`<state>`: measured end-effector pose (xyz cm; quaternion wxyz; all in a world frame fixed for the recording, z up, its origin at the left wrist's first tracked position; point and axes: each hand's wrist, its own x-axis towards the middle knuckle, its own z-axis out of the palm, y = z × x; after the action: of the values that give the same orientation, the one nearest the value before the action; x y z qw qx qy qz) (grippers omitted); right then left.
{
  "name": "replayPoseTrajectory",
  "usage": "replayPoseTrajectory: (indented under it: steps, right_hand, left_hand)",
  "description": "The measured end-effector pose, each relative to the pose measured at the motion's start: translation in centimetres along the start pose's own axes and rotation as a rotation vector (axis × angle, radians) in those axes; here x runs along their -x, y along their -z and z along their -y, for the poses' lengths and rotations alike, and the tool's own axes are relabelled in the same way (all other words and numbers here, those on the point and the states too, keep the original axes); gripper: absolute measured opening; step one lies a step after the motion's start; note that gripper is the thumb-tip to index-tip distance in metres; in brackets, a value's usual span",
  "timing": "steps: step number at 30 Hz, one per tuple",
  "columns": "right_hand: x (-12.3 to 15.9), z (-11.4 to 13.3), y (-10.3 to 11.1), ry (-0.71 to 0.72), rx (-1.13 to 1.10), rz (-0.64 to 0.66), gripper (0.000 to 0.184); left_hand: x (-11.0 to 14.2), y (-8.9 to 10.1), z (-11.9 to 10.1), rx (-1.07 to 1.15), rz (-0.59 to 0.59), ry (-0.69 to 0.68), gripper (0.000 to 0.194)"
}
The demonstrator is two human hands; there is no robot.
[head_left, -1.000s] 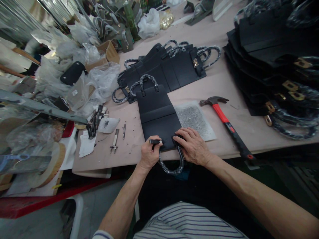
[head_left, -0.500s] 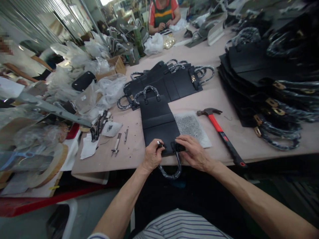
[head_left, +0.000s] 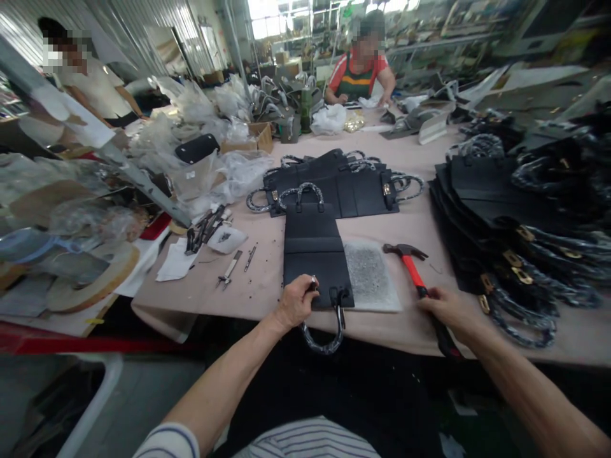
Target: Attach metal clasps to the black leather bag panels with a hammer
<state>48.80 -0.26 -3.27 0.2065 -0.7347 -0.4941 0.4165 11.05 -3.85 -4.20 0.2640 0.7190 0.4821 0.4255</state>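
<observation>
A black leather bag panel [head_left: 312, 254] lies flat at the table's front edge. Its near handle [head_left: 323, 348], wrapped in clear plastic, hangs over that edge. My left hand [head_left: 294, 302] is closed in a pinch around the left end of this handle, and the pinched part is mostly covered. A small shiny thing shows at those fingertips; I cannot tell what it is. To the right, my right hand [head_left: 451, 312] grips the black handle of a claw hammer [head_left: 411, 270] with a red neck. The hammer lies on the table with its head pointing away from me.
A grey speckled slab [head_left: 375, 277] sits partly beside the panel. Small tools [head_left: 230, 268] lie at left. Other bag panels [head_left: 358, 184] are behind, with a tall stack [head_left: 477, 210] at right. A co-worker [head_left: 360, 73] sits across the table; another person [head_left: 95, 86] stands at far left.
My right hand has left the right end of the handle and moved right onto the hammer. My left hand keeps its pinch. The head view has tilted up.
</observation>
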Motion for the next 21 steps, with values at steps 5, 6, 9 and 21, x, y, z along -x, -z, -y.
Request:
replayPoseTrajectory:
  steps: [5, 6, 9, 21]
  right_hand:
    - [0.9, 4.9, -0.1, -0.212, -0.572, 0.229, 0.015]
    - [1.6, 5.8, -0.5, -0.213, -0.616, 0.196, 0.015]
    - [4.6, 8.1, -1.8, -0.003, -0.53, 0.01, 0.025]
    - [13.1, 13.4, -2.5, 1.083, 0.626, -0.181, 0.033]
  left_hand:
    - [0.1, -0.1, 0.1, 0.013, 0.004, 0.008, 0.017]
    - [0.1, -0.1, 0.2, 0.013, 0.004, 0.014, 0.017]
    - [0.2, -0.1, 0.2, 0.013, 0.004, 0.033, 0.016]
    - [0.2, -0.3, 0.5, -0.004, -0.007, 0.015, 0.018]
